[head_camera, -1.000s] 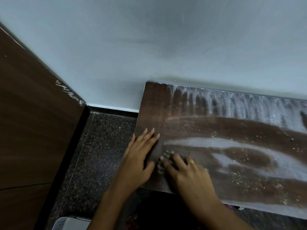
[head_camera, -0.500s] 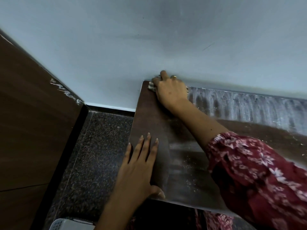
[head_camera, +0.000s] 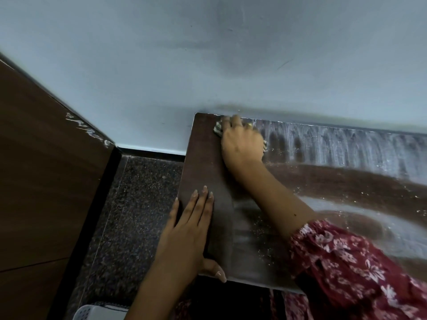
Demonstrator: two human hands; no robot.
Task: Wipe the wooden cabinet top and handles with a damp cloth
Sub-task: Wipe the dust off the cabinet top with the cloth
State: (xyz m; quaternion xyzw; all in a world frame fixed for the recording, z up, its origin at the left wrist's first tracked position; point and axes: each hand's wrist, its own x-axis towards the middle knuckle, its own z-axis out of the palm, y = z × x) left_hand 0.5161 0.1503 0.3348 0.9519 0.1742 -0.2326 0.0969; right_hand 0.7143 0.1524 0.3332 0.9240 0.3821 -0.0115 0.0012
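Note:
The dark wooden cabinet top (head_camera: 342, 181) fills the right half of the head view, streaked with white dust along the wall and in curved bands nearer me. My right hand (head_camera: 241, 144) presses a small pale cloth (head_camera: 217, 130) flat against the far left corner, by the wall; only bits of cloth show at the fingertips and beside the palm. My left hand (head_camera: 188, 229) lies flat with fingers spread on the top's left front corner, thumb hooked over the front edge. No handles are in view.
A pale blue wall (head_camera: 231, 65) runs right behind the cabinet. A brown wooden panel (head_camera: 41, 181) stands at the left, across a strip of dark speckled floor (head_camera: 129, 215). A white plastic basket (head_camera: 97, 314) peeks in at the bottom edge.
My right hand swept the cloth from the front edge up to the far left corner, then shifted slightly right and back along the wall. My left hand stayed braced at the left front corner.

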